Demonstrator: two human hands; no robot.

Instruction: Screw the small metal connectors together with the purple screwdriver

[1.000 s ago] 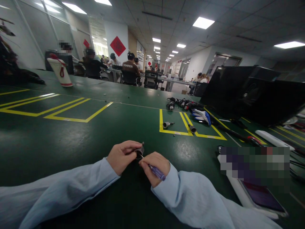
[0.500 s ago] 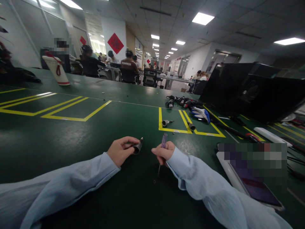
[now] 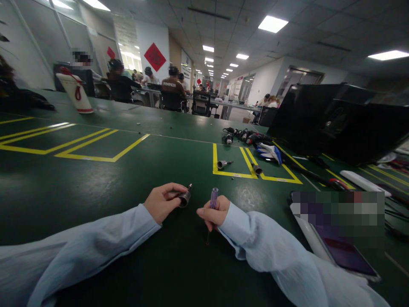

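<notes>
My left hand point(image 3: 164, 202) rests low over the table, its fingers closed round a grey metal hole saw point(image 3: 184, 199). The cup of the saw faces toward me, and a short shank sticks up past the fingertips. Just to the right, my right hand point(image 3: 217, 212) grips a screwdriver point(image 3: 214, 197) with a clear purple handle. Held almost upright, its thin shaft runs down below the fist. At the lower end of the shaft is a small dark piece point(image 3: 207, 244), too dim to make out; whether the tip touches it I cannot tell.
Two more metal cup-shaped pieces, one point(image 3: 221, 164) with a thin bit and another point(image 3: 257, 169), lie by yellow tape frames on the green table point(image 3: 143, 247). Behind are a blue-white glove point(image 3: 269, 152) and black tools point(image 3: 228, 139). A phone point(image 3: 347, 249) lies right; a paper cup point(image 3: 77, 94) stands far left.
My right hand has moved slightly left and down with the screwdriver, whose shaft now stands more upright. My left hand and the hole saw have stayed in place.
</notes>
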